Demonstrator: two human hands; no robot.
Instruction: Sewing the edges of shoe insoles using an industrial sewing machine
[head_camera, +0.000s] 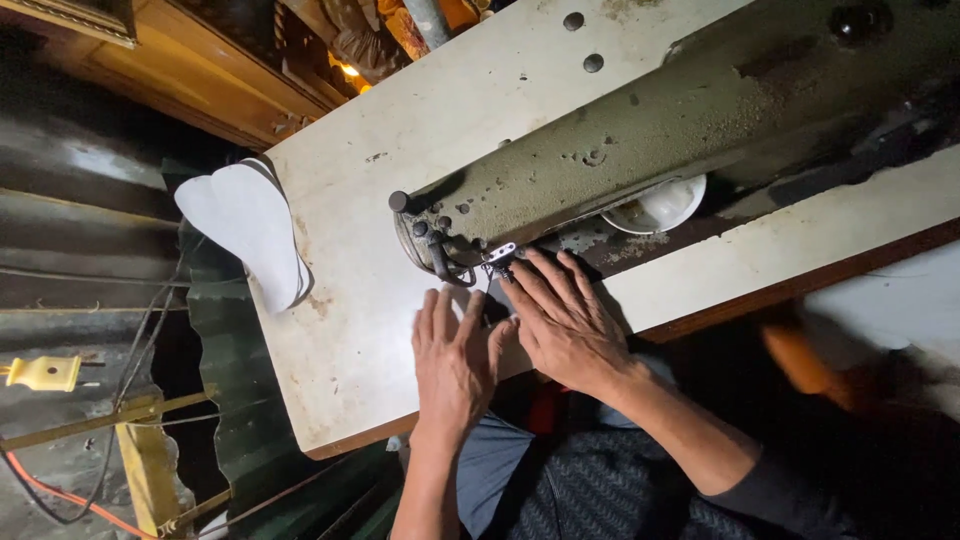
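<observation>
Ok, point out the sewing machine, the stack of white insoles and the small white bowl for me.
sewing machine (640, 140): head view, on its worn green arm.
stack of white insoles (245, 225): head view, on the top piece's middle, at the table's edge.
small white bowl (675, 200): head view, on its visible rim.

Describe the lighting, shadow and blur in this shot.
Head view: light falls evenly on the pale worn tabletop and both hands; the left surroundings and lap sit in deep shadow; a small warm lamp glow flares at top; an orange shape at right is motion-blurred.
</observation>
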